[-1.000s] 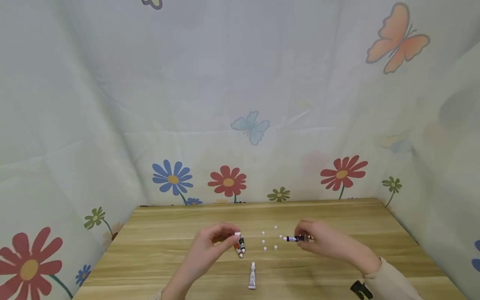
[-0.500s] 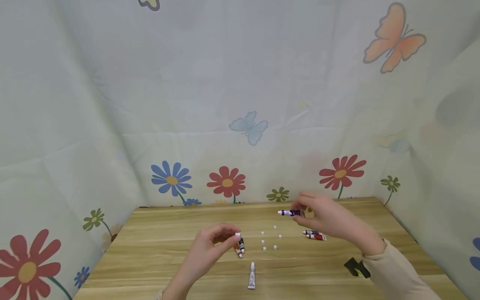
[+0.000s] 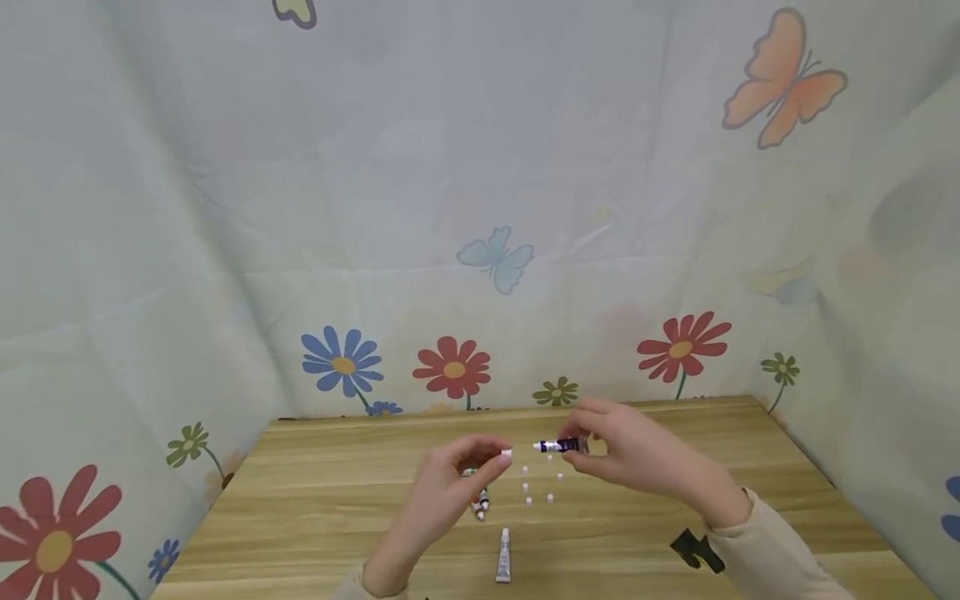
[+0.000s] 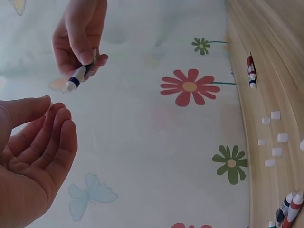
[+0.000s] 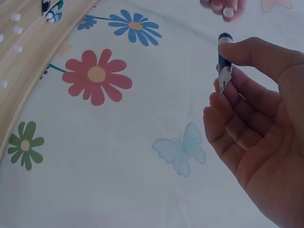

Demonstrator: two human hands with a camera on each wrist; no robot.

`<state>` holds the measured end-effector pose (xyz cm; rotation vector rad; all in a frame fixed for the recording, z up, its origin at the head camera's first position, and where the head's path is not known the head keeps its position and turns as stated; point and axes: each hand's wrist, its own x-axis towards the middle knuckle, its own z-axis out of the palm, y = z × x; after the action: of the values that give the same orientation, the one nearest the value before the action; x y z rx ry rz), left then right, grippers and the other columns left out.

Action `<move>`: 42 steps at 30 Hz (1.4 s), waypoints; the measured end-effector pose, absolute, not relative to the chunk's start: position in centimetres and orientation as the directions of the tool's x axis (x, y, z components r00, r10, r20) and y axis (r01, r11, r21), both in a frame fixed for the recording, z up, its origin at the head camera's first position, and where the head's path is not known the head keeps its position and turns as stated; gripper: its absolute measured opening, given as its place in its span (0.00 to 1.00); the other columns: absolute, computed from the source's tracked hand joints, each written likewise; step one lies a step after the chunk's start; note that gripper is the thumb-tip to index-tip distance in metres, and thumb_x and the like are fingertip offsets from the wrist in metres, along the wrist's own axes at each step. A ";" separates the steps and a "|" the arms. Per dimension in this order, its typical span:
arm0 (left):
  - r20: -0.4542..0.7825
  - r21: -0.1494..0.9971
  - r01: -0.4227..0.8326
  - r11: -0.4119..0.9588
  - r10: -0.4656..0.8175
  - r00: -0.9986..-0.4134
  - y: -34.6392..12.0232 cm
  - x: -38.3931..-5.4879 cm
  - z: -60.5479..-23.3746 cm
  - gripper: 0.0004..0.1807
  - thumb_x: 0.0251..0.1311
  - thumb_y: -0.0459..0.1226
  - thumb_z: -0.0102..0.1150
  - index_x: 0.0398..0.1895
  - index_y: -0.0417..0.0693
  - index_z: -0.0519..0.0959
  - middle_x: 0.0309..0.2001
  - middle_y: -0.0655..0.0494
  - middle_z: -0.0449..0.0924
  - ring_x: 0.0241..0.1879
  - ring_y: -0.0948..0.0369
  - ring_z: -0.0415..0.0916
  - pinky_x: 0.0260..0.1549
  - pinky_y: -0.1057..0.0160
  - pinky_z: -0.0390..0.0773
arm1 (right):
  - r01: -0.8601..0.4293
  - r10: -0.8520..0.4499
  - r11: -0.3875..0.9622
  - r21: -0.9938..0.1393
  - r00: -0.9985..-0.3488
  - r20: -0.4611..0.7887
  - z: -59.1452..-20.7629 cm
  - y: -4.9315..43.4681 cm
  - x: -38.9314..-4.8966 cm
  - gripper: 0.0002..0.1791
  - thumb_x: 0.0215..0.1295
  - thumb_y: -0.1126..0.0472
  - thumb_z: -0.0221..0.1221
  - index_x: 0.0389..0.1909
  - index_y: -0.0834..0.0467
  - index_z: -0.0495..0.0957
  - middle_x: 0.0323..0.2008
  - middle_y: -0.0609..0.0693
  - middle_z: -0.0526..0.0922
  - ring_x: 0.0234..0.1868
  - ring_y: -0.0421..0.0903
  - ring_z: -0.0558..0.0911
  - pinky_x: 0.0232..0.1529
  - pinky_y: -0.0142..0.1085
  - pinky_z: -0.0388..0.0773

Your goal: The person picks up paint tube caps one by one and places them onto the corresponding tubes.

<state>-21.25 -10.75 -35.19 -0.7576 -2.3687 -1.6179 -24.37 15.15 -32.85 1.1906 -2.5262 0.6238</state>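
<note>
Where the two hands face each other over the table (image 3: 322, 508), each holds one small item. Left hand (image 3: 446, 492) pinches a white cap (image 3: 506, 452) at the very fingertips, presumably so that little of it is covered. Right hand (image 3: 630, 442) grips a dark purple tube (image 3: 558, 446) on its rear half, leaving the white end free; that end points to 9 o'clock, at the cap, near but apart. Whether it is capped, cannot tell. Both held clear of the tabletop, likely for room to work. Below, six loose caps (image 3: 525, 487) lie spaced out, perhaps for easy picking. From their middle: tube cluster (image 3: 483, 502) at 8 o'clock, part hidden by the left hand; lone silver tube (image 3: 504, 557) at 7, white end to 12, maybe set aside. Left wrist view adds a red tube (image 4: 251, 65) at 11 o'clock from the caps.
</note>
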 end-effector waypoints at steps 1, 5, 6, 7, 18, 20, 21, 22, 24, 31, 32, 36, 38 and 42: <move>0.420 0.820 0.503 0.273 0.310 -0.853 -10.5 -21.3 -35.1 0.07 0.59 0.39 0.61 0.40 0.51 0.81 0.34 0.61 0.81 0.33 0.62 0.78 0.34 0.62 0.78 | -0.783 -0.660 0.561 -0.269 -0.619 0.426 -32.8 15.1 -24.3 0.09 0.57 0.54 0.64 0.38 0.47 0.76 0.34 0.34 0.73 0.34 0.32 0.73 0.36 0.30 0.75; 0.431 0.822 0.514 0.244 0.323 -0.843 -9.7 -20.9 -34.3 0.08 0.59 0.37 0.60 0.41 0.47 0.81 0.35 0.58 0.82 0.34 0.61 0.78 0.35 0.63 0.78 | -0.799 -0.665 0.535 -0.275 -0.599 0.446 -32.7 14.8 -23.9 0.10 0.60 0.47 0.61 0.38 0.46 0.76 0.36 0.33 0.73 0.34 0.32 0.73 0.35 0.28 0.74; 0.433 0.822 0.516 0.241 0.326 -0.840 -9.6 -20.8 -34.2 0.09 0.59 0.37 0.60 0.41 0.46 0.81 0.35 0.57 0.82 0.34 0.61 0.78 0.35 0.63 0.78 | -0.802 -0.665 0.529 -0.278 -0.595 0.451 -32.7 14.8 -23.9 0.11 0.60 0.45 0.59 0.38 0.45 0.77 0.36 0.33 0.73 0.33 0.32 0.73 0.34 0.28 0.74; 0.438 0.820 0.522 0.235 0.331 -0.836 -9.5 -20.8 -34.1 0.09 0.60 0.37 0.60 0.41 0.45 0.81 0.36 0.57 0.82 0.34 0.61 0.78 0.35 0.63 0.78 | -0.807 -0.666 0.522 -0.277 -0.589 0.458 -32.7 14.8 -23.8 0.12 0.61 0.44 0.58 0.38 0.45 0.77 0.36 0.33 0.73 0.33 0.32 0.73 0.34 0.28 0.74; 0.495 0.784 0.587 0.199 0.370 -0.786 -9.0 -20.8 -34.3 0.08 0.60 0.35 0.59 0.41 0.42 0.80 0.36 0.54 0.82 0.34 0.60 0.79 0.36 0.59 0.78 | -0.846 -0.679 0.462 -0.266 -0.530 0.509 -32.9 14.3 -23.3 0.10 0.62 0.46 0.58 0.37 0.48 0.77 0.36 0.35 0.72 0.33 0.33 0.72 0.34 0.28 0.73; 0.492 0.789 0.583 0.194 0.369 -0.788 -9.0 -20.7 -34.3 0.08 0.60 0.35 0.59 0.40 0.42 0.80 0.35 0.54 0.82 0.34 0.60 0.79 0.36 0.58 0.78 | -0.842 -0.672 0.467 -0.270 -0.536 0.511 -32.9 14.3 -23.1 0.10 0.62 0.46 0.57 0.37 0.47 0.76 0.35 0.34 0.72 0.32 0.33 0.71 0.33 0.27 0.73; 0.490 0.791 0.581 0.194 0.368 -0.790 -9.0 -20.7 -34.3 0.08 0.60 0.35 0.59 0.40 0.42 0.80 0.35 0.53 0.82 0.34 0.60 0.79 0.37 0.59 0.78 | -0.840 -0.667 0.467 -0.274 -0.539 0.514 -33.0 14.3 -23.0 0.10 0.62 0.46 0.57 0.37 0.47 0.76 0.35 0.34 0.72 0.32 0.33 0.71 0.32 0.28 0.73; 0.490 0.792 0.579 0.193 0.366 -0.791 -9.0 -20.7 -34.4 0.07 0.60 0.35 0.59 0.40 0.42 0.80 0.35 0.53 0.82 0.34 0.60 0.79 0.37 0.59 0.78 | -0.838 -0.663 0.468 -0.281 -0.543 0.515 -33.1 14.2 -23.0 0.09 0.62 0.46 0.57 0.36 0.46 0.76 0.34 0.34 0.72 0.31 0.33 0.71 0.32 0.28 0.73; 0.484 0.798 0.572 0.188 0.364 -0.795 -9.0 -20.6 -34.4 0.07 0.60 0.35 0.60 0.40 0.43 0.80 0.35 0.54 0.82 0.34 0.59 0.79 0.37 0.60 0.78 | -0.836 -0.657 0.458 -0.303 -0.548 0.518 -33.2 14.2 -22.9 0.07 0.62 0.48 0.58 0.37 0.46 0.76 0.34 0.33 0.72 0.31 0.33 0.72 0.32 0.28 0.73; 0.503 0.803 0.578 0.147 0.354 -0.788 -8.9 -20.0 -34.8 0.07 0.60 0.36 0.59 0.40 0.44 0.81 0.36 0.52 0.82 0.35 0.58 0.80 0.35 0.61 0.79 | -0.847 -0.640 0.400 -0.350 -0.532 0.555 -34.0 14.1 -22.7 0.08 0.60 0.57 0.62 0.38 0.46 0.74 0.35 0.34 0.73 0.33 0.33 0.73 0.34 0.29 0.74; 0.505 0.804 0.577 0.142 0.348 -0.790 -8.9 -19.9 -34.8 0.07 0.60 0.36 0.59 0.40 0.44 0.81 0.36 0.52 0.82 0.35 0.58 0.80 0.34 0.61 0.79 | -0.852 -0.636 0.389 -0.350 -0.523 0.567 -34.1 14.0 -22.7 0.08 0.60 0.58 0.62 0.38 0.46 0.74 0.35 0.34 0.74 0.33 0.34 0.73 0.34 0.29 0.74; 0.510 0.811 0.570 0.130 0.319 -0.799 -8.8 -19.6 -34.8 0.07 0.61 0.36 0.58 0.39 0.44 0.81 0.37 0.54 0.82 0.37 0.59 0.79 0.34 0.62 0.79 | -0.869 -0.620 0.357 -0.344 -0.496 0.609 -34.3 13.8 -22.5 0.07 0.61 0.57 0.62 0.38 0.47 0.74 0.34 0.34 0.74 0.33 0.34 0.73 0.33 0.29 0.74; 0.523 0.802 0.582 0.135 0.313 -0.793 -8.8 -19.5 -34.7 0.06 0.60 0.35 0.59 0.39 0.44 0.81 0.37 0.55 0.82 0.37 0.59 0.79 0.35 0.62 0.79 | -0.873 -0.612 0.349 -0.341 -0.488 0.622 -34.4 13.7 -22.4 0.07 0.60 0.57 0.62 0.38 0.47 0.74 0.34 0.34 0.74 0.33 0.34 0.73 0.33 0.28 0.74; 0.567 0.761 0.633 0.144 0.327 -0.756 -8.9 -19.4 -34.7 0.06 0.58 0.32 0.60 0.39 0.44 0.80 0.38 0.54 0.81 0.38 0.59 0.79 0.37 0.62 0.78 | -0.871 -0.603 0.354 -0.342 -0.492 0.628 -34.6 13.6 -22.3 0.08 0.60 0.58 0.62 0.37 0.46 0.74 0.34 0.34 0.74 0.33 0.34 0.72 0.32 0.28 0.73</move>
<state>-19.37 -8.91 -34.68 -0.9349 -2.1576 -1.6496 -22.34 13.60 -34.56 1.2898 -2.2269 0.9255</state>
